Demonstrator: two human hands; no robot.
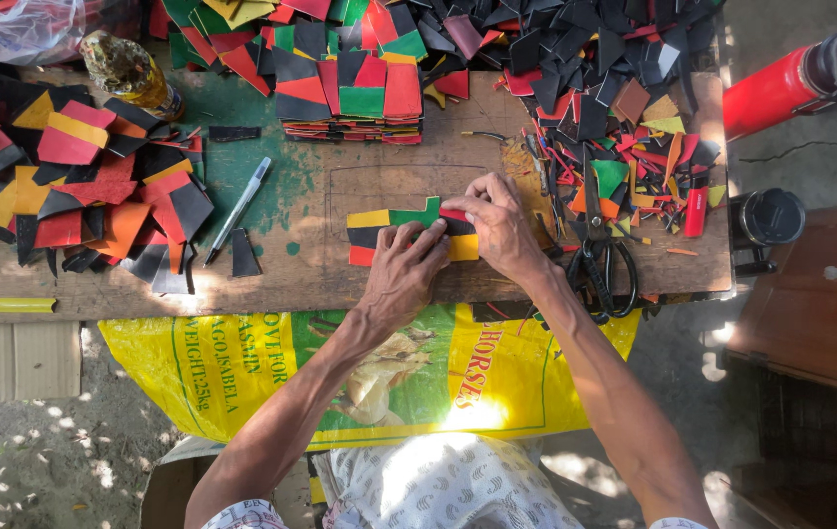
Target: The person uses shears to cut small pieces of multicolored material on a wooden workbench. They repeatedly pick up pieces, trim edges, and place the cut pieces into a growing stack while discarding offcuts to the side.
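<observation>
Where the two hands meet, a patchwork strip (389, 235) of yellow, green, red and black pieces lies flat near the front edge of the wooden tabletop (310, 274); the left hand (406, 274) presses down on the strip's middle with fingers bent over it, and the right hand (499, 227) rests on the strip's right end, fingertips curled and pinching at a red piece there; neither hand lifts the strip off the wood. Just right of the strip lie black-handled scissors (597, 263), blades pointing away from the person; beyond them sits a scatter of small coloured offcuts (634, 167). Behind the strip stands a neat stack of cut pieces (359, 93) in red, green and black. Left of the strip lies a pen (238, 210), slanted; further left spreads a loose heap of red, orange, yellow and black pieces (85, 186), with a bottle of yellowish liquid (129, 73) lying behind it. Below the strip, over the tabletop's front edge, hangs a yellow printed sack (271, 372). Far right of the strip, off the tabletop, lies a red cylinder (781, 88).
</observation>
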